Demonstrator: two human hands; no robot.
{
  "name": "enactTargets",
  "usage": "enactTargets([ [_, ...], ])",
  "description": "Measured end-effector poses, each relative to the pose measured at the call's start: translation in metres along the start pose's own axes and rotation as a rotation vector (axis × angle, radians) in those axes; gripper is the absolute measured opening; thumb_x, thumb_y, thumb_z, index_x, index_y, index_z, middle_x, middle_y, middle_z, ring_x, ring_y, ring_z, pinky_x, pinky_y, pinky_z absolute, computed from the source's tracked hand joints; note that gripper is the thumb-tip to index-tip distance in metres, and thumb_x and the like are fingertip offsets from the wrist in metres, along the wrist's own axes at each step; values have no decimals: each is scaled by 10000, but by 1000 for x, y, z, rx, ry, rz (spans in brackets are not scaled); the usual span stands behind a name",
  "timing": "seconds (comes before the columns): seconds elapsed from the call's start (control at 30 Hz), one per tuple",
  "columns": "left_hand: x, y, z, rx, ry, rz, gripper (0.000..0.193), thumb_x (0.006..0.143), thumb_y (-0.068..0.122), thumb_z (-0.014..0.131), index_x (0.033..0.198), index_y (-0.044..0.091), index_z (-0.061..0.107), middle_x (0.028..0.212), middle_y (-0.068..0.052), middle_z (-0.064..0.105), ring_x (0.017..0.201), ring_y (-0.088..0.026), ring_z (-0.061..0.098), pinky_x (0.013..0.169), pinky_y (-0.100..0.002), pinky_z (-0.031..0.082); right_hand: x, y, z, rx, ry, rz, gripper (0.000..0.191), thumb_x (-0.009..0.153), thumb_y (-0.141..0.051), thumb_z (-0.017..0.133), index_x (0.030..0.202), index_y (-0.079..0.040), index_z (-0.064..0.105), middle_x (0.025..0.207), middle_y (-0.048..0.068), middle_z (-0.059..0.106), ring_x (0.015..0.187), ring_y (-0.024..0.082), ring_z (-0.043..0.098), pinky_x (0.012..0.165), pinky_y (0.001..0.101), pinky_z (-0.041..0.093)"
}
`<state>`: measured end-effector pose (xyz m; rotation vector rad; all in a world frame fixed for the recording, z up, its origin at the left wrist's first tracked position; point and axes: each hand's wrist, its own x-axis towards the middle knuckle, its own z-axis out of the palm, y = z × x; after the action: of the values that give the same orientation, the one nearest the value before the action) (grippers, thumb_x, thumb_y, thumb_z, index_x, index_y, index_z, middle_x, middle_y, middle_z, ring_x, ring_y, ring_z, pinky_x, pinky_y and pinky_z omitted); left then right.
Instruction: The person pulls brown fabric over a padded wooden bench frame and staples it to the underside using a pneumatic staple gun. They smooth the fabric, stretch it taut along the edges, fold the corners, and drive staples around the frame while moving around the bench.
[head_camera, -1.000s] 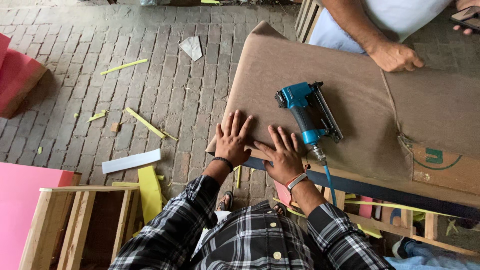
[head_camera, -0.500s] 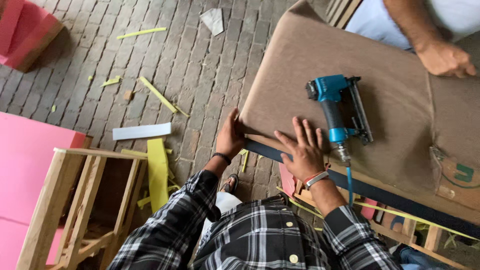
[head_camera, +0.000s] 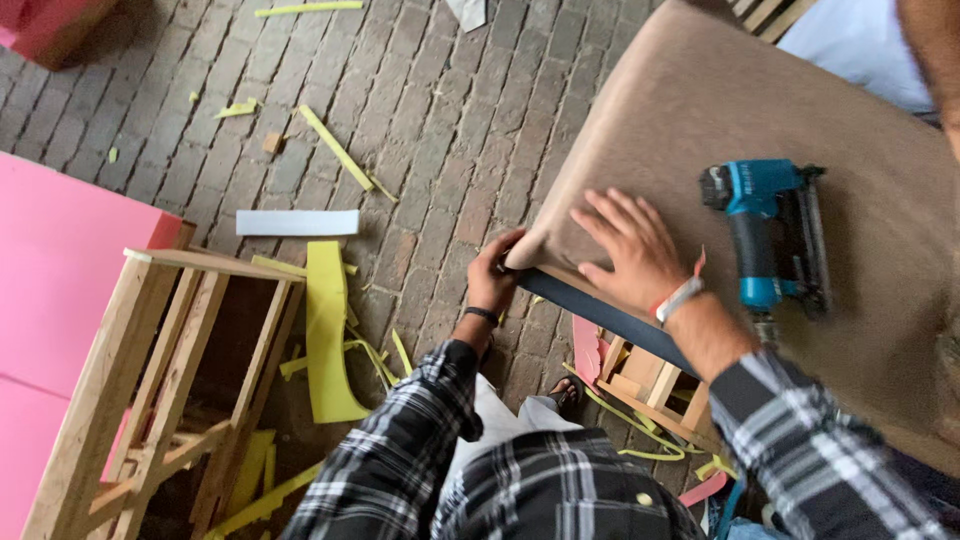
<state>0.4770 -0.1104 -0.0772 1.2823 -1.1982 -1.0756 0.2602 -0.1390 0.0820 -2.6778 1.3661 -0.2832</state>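
A large brown fabric-covered panel (head_camera: 700, 110) lies tilted across the right of the head view, over a wooden frame. My left hand (head_camera: 492, 275) grips the panel's near corner, pinching the brown fabric at the edge. My right hand (head_camera: 630, 248) lies flat on top of the fabric just beside that corner, fingers spread. A blue and black pneumatic staple gun (head_camera: 770, 235) rests on the panel to the right of my right hand, not held. A dark strip (head_camera: 600, 312) runs along the panel's near edge under my hands.
A bare wooden frame (head_camera: 170, 370) stands at the lower left beside a pink foam sheet (head_camera: 60, 280). Yellow foam offcuts (head_camera: 328, 330) and a white strip (head_camera: 297, 222) litter the brick floor. Another person's arm (head_camera: 935, 50) shows at the top right.
My left hand has slid off the top of the panel to grip its corner edge. My right hand stays flat on the fabric. The view has tilted and moved closer.
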Motion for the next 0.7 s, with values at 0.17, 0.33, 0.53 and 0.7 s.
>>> enactTargets([
  [0.17, 0, -10, 17, -248, 187, 7, 427, 808, -200, 607, 1143, 26, 745, 1102, -61, 774, 1026, -124, 717, 927, -265, 563, 73, -1, 5, -114, -263, -131, 540, 677, -454, 820, 1176, -272, 725, 1324, -19, 647, 1416, 260, 455, 1215, 603, 204],
  [0.33, -2, -22, 24, -309, 306, -46, 337, 846, -186, 578, 1027, 13, 781, 1018, -34, 796, 952, -97, 722, 888, -258, 573, 103, -16, 19, -282, -491, -73, 384, 638, -486, 846, 1003, -371, 802, 1135, -62, 733, 1260, 185, 572, 1234, 621, 144],
  [0.53, -7, -35, 31, -397, 355, -44, 316, 869, -168, 555, 1040, -13, 771, 1021, -59, 778, 965, -107, 703, 905, -266, 559, 92, -14, 31, -319, -336, -165, 485, 639, -480, 853, 1102, -357, 774, 1207, -61, 715, 1293, 196, 564, 1228, 639, 154],
  [0.7, -19, -43, 45, -330, 664, -185, 227, 912, -37, 694, 1130, -34, 630, 1015, -88, 664, 910, -150, 631, 847, -295, 542, 87, -7, 31, -215, -227, -286, 804, 595, -488, 854, 1355, -337, 640, 1381, -17, 632, 1338, 229, 519, 1198, 647, 150],
])
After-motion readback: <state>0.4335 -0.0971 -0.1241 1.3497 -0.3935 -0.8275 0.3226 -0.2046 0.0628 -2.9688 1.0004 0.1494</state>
